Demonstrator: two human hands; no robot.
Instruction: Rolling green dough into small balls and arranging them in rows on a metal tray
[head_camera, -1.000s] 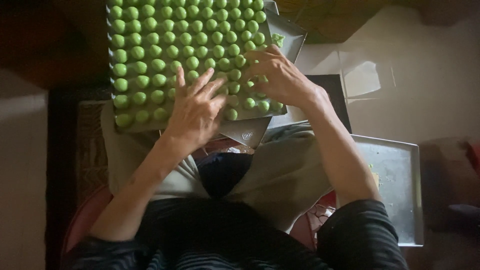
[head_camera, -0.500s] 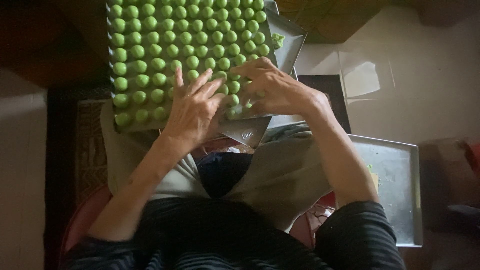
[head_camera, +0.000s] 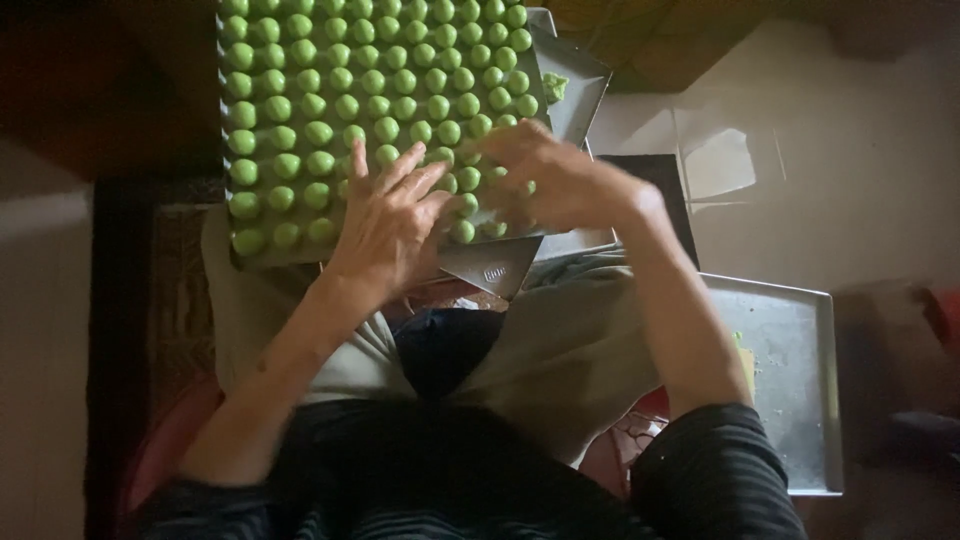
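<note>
The tray (head_camera: 575, 95) rests on the person's lap, its long axis running away from the body and tilted slightly to the right, its far end cut off by the top of the frame. Rows of green balls (head_camera: 330, 105) cover it, filling the area beyond and to the left of both hands. The left hand (head_camera: 388, 222) lies flat on the near rows, fingers (head_camera: 405, 168) spread and pointing away from the body. The right hand (head_camera: 545, 180) sits just beside it, fingers curled down over the balls at the near right corner; whether it pinches one cannot be told, as the fingertips are blurred and turned under. A second, flat tray (head_camera: 790, 380) lies to the right of the right forearm, partly hidden by the arm. The surroundings are dark and hard to make out.
</note>
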